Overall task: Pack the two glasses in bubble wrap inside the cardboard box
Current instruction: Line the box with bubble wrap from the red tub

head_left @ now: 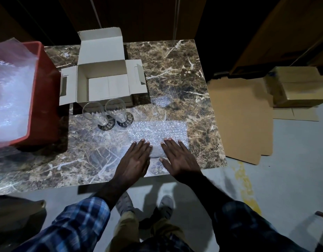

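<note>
A sheet of bubble wrap (158,131) lies flat on the marble table (184,73). My left hand (136,159) and my right hand (177,157) press on the sheet's near edge with straight fingers, palms down. Two clear glasses stand upright side by side to the left of the sheet: the left glass (97,113) and the right glass (117,110), both just in front of the open cardboard box (102,84). The box is empty, its lid and side flaps folded out.
A red bin (42,84) holding more bubble wrap (9,91) sits at the table's left. A small scrap of bubble wrap (161,100) lies right of the box. Flat cardboard (240,120) and a closed carton (299,88) lie on the floor to the right.
</note>
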Tool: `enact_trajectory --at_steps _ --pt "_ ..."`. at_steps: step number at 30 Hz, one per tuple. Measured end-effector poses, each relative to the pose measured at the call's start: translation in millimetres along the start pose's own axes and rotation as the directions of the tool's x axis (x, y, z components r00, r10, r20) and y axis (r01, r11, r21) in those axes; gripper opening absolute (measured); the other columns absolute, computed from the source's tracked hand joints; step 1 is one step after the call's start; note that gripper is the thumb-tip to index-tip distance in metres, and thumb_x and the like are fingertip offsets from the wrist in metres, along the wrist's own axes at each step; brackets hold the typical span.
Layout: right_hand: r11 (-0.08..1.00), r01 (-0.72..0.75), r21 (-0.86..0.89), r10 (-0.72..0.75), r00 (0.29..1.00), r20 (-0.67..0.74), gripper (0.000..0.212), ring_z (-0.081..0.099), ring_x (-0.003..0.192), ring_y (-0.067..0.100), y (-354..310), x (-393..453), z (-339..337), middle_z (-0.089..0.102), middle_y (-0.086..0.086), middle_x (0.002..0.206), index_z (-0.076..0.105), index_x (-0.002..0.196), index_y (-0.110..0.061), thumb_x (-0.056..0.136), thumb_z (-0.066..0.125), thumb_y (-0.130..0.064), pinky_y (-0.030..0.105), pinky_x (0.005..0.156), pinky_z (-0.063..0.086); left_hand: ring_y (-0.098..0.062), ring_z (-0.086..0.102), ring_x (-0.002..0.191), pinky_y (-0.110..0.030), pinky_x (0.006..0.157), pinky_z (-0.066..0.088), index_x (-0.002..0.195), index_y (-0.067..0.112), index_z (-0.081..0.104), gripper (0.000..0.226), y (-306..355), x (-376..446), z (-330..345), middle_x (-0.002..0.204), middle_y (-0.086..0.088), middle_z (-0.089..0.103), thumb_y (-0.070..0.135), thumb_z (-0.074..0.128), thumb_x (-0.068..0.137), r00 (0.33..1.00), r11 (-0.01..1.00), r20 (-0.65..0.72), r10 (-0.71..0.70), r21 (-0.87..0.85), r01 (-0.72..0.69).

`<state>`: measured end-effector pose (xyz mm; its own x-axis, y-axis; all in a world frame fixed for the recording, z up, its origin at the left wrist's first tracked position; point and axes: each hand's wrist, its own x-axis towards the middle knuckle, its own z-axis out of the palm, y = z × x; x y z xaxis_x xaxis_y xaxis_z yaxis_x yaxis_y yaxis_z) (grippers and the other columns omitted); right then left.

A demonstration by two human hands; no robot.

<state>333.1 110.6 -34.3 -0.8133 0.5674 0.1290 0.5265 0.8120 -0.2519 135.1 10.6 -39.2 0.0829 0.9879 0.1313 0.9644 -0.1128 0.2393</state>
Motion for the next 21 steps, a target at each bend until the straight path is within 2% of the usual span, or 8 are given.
enact_trajectory --at_steps 4,6,8,10,12,13,16,21 --pt "1.0 -0.008 -0.018 0.008 1.0 -0.007 0.05 0.056 0.13 0.031 2.5 2.8 -5.9 0.058 0.016 0.14 0.058 0.137 -0.004 0.093 0.039 -0.015 0.048 0.113 0.039 -0.042 0.062 0.119 -0.045 0.111 0.031 0.126 -0.008 0.063 0.064 -3.1 2.0 -23.8 0.13 -0.026 0.063 0.028 0.013 0.11 1.0 0.999 0.019 0.02 -0.047 -0.019" --pt "0.999 0.014 -0.037 -0.017 0.998 -0.065 0.047 0.063 0.121 0.032 6.2 6.6 -12.3 0.066 0.017 0.129 0.066 0.128 -0.002 0.082 0.054 -0.004 0.05 0.105 0.044 -0.044 0.063 0.116 -0.044 0.108 0.032 0.123 -0.009 0.064 0.067 -6.1 0.7 -38.6 0.128 -0.027 0.063 0.029 0.011 0.111 1.0 0.998 -0.003 0.029 -0.052 -0.029" --pt "0.999 0.026 -0.048 -0.03 0.995 -0.091 0.06 0.066 0.116 0.031 8.0 12.1 -22.5 0.068 0.016 0.125 0.069 0.123 -0.003 0.064 0.076 0.004 0.048 0.102 0.048 -0.042 0.062 0.119 -0.043 0.107 0.034 0.127 -0.007 0.062 0.05 -11.9 0.8 -52.8 0.132 -0.026 0.061 0.019 0.023 0.109 0.999 0.998 -0.036 0.021 -0.063 -0.023" --pt "1.0 0.016 -0.019 -0.018 0.993 -0.114 0.07 0.067 0.113 0.029 8.4 20.9 -37.0 0.07 0.015 0.122 0.07 0.121 -0.003 0.053 0.084 0.007 0.046 0.1 0.05 -0.04 0.062 0.12 -0.041 0.106 0.04 0.129 -0.005 0.061 0.039 -17.6 2.9 -71.8 0.133 -0.024 0.06 0.001 0.05 0.092 0.994 0.997 -0.098 0.038 -0.064 -0.045" --pt "1.0 0.014 0.012 -0.012 0.988 -0.151 0.069 0.068 0.111 0.029 6.5 34.2 -53.3 0.07 0.016 0.122 0.069 0.121 -0.003 0.055 0.087 0.007 0.045 0.099 0.051 -0.037 0.065 0.115 -0.039 0.097 0.052 0.128 -0.003 0.063 0.062 -19.4 10.5 -95.4 0.132 -0.022 0.062 -0.016 0.073 0.067 0.991 0.997 -0.131 0.017 -0.068 -0.026" --pt "0.999 0.023 0.03 -0.017 0.984 -0.176 0.068 0.068 0.11 0.03 4.7 43.2 -63.3 0.07 0.017 0.121 0.068 0.121 -0.002 0.056 0.087 0.008 0.046 0.098 0.051 -0.037 0.067 0.113 -0.042 0.091 0.055 0.127 -0.003 0.064 0.072 -19.2 16.9 -110.0 0.131 -0.022 0.063 -0.022 0.076 0.059 0.989 0.997 -0.148 -0.013 -0.072 0.002" --pt "0.998 0.044 0.05 -0.029 0.963 -0.27 0.069 0.07 0.106 0.033 -3.7 76.6 -99.0 0.07 0.02 0.118 0.068 0.12 0.002 0.054 0.085 0.015 0.049 0.095 0.052 -0.037 0.068 0.109 -0.051 0.082 0.061 0.127 -0.003 0.064 0.072 -26.9 38.6 -151.9 0.129 -0.022 0.064 -0.029 0.07 0.06 0.969 0.998 -0.247 -0.027 -0.063 0.012" --pt "0.995 0.071 0.066 -0.041 0.927 -0.373 0.061 0.068 0.108 0.035 -23.1 139.1 -151.0 0.069 0.022 0.12 0.065 0.124 0.003 0.065 0.072 0.019 0.048 0.097 0.05 -0.036 0.067 0.113 -0.048 0.092 0.057 0.124 -0.005 0.064 0.061 -57.9 68.3 -212.9 0.128 -0.022 0.065 -0.029 0.062 0.068 0.917 1.0 -0.399 0.006 0.014 -0.001"
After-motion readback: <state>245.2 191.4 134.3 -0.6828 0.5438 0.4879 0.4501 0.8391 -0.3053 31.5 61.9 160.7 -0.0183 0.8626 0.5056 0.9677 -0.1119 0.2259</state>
